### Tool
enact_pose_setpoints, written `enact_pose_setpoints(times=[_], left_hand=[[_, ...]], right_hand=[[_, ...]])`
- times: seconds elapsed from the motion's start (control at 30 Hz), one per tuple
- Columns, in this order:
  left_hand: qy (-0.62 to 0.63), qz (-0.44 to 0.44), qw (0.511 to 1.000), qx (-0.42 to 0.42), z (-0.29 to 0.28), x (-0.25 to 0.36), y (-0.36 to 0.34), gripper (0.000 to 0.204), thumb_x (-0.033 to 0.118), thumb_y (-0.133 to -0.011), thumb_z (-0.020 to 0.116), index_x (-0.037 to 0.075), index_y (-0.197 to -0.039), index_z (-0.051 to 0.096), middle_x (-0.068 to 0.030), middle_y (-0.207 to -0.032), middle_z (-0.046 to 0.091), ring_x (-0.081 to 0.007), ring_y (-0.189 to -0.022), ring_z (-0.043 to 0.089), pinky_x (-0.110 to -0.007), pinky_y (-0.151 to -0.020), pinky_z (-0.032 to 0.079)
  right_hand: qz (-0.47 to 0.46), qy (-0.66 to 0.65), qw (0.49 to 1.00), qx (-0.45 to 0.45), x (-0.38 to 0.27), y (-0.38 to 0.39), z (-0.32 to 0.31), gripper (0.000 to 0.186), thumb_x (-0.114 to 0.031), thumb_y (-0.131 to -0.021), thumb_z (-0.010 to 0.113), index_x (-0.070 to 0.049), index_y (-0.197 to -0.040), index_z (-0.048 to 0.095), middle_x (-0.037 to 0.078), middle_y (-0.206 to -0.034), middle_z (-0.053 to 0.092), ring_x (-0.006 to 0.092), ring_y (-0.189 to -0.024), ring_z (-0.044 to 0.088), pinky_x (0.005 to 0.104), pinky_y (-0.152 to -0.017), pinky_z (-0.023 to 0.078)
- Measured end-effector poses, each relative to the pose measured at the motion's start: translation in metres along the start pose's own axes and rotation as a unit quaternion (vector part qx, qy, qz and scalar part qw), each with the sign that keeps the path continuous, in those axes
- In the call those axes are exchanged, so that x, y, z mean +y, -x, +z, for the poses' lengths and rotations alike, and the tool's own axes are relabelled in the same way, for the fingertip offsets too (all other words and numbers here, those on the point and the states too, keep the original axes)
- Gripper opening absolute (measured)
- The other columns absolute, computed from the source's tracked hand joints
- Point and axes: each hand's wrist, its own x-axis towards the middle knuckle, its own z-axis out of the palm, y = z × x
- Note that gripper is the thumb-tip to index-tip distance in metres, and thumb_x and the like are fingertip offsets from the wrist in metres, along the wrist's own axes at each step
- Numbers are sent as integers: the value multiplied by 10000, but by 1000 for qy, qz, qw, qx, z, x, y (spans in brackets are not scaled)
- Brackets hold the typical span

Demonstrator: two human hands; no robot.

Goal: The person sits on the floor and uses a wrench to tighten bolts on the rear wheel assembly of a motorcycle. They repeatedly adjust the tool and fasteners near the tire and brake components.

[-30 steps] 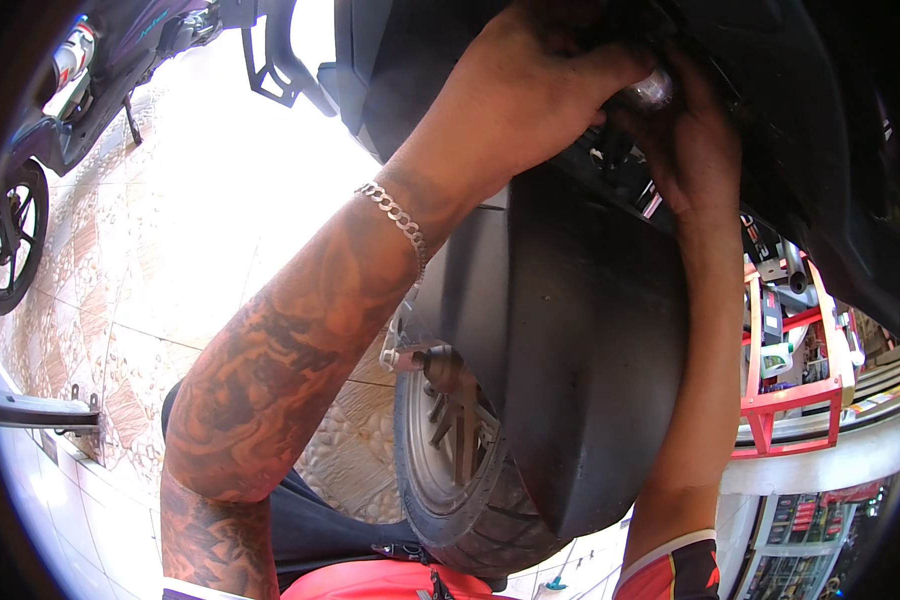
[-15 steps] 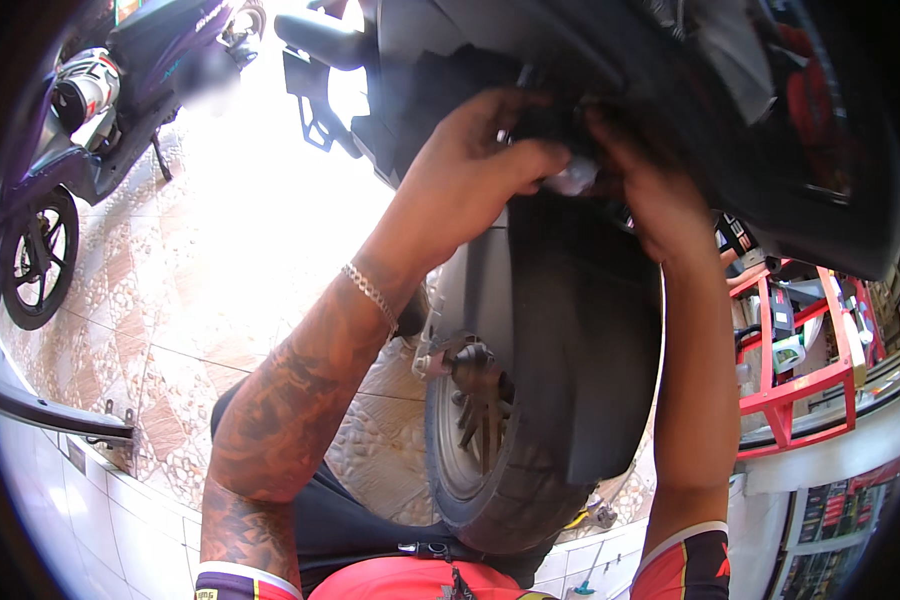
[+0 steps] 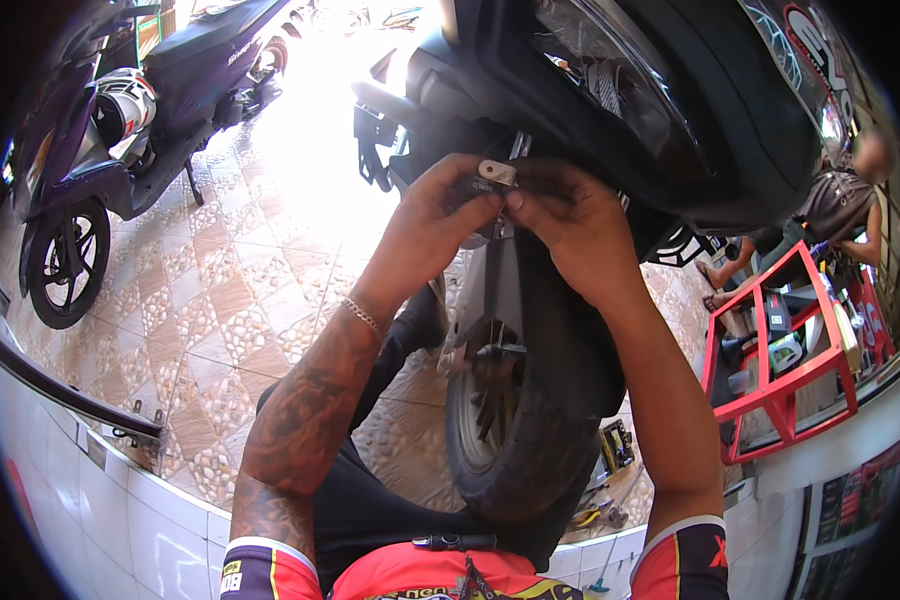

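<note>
Between my hands is a small black part with a pale metal mounting tab that has a hole in it. My left hand pinches it from the left, thumb against its lower side. My right hand is closed on it from the right, with the thumb close to the left one and the fingertips partly hidden. Both hands are above the black front fender of a motor scooter. Below them stands its front wheel, and the dark front bodywork is just beyond.
A second scooter is parked at the far left. To the right stands a red metal rack holding bottles, with a person behind it. Pliers and other tools lie on the floor right of the wheel.
My hands have come out from under the front bodywork, bringing the small part into clear sight. The view has shifted, showing more of the scooter's front and the person at the right.
</note>
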Motion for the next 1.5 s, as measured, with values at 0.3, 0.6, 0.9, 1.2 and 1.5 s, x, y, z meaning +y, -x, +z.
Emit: enact_pose_setpoints(times=[0.3, 0.6, 0.9, 1.2, 1.5], left_hand=[[-22, -5, 999, 25, 2, -1, 4, 224, 170, -1012, 674, 60, -1204, 641, -23, -1068, 648, -81, -911, 631, -246, -802, 515], [-35, -10, 999, 35, 2, 3, 9, 267, 174, -1024, 650, 52, -1254, 593, -76, -1195, 514, -163, -988, 667, -281, -709, 625], [-63, 7, 998, 24, -1, 7, 12, 237, 135, -1038, 616, 39, -1251, 577, -91, -1191, 512, -185, -1022, 677, -284, -718, 641], [-99, 48, 994, 17, -1, 6, 17, 212, 109, -1037, 607, 20, -1227, 577, -97, -1179, 511, -181, -1011, 685, -283, -718, 643], [-199, 112, 973, 13, 0, -2, 18, 213, 106, -1017, 619, 20, -1209, 588, -128, -1163, 542, -226, -968, 682, -318, -738, 616]], right_hand=[[6, 162, 987, 13, -9, 5, -2, 210, -188, -989, 683, 2, -1078, 689, 122, -934, 737, 180, -860, 718, 335, -769, 545], [50, 202, 970, -125, -29, -11, -10, 316, -303, -1056, 525, -12, -974, 618, 101, -837, 666, 212, -753, 652, 368, -702, 515], [201, 47, 967, -152, -42, -17, -9, 250, -267, -1060, 564, -39, -1101, 659, 22, -893, 659, 107, -778, 622, 295, -720, 525], [-143, 344, 915, -159, -33, -14, -13, 258, -222, -1034, 554, -2, -943, 653, 151, -818, 676, 303, -763, 666, 417, -728, 509], [198, 116, 948, -219, -30, -19, -18, 271, -252, -1039, 537, -15, -978, 653, 138, -800, 643, 287, -720, 615, 418, -715, 502]])
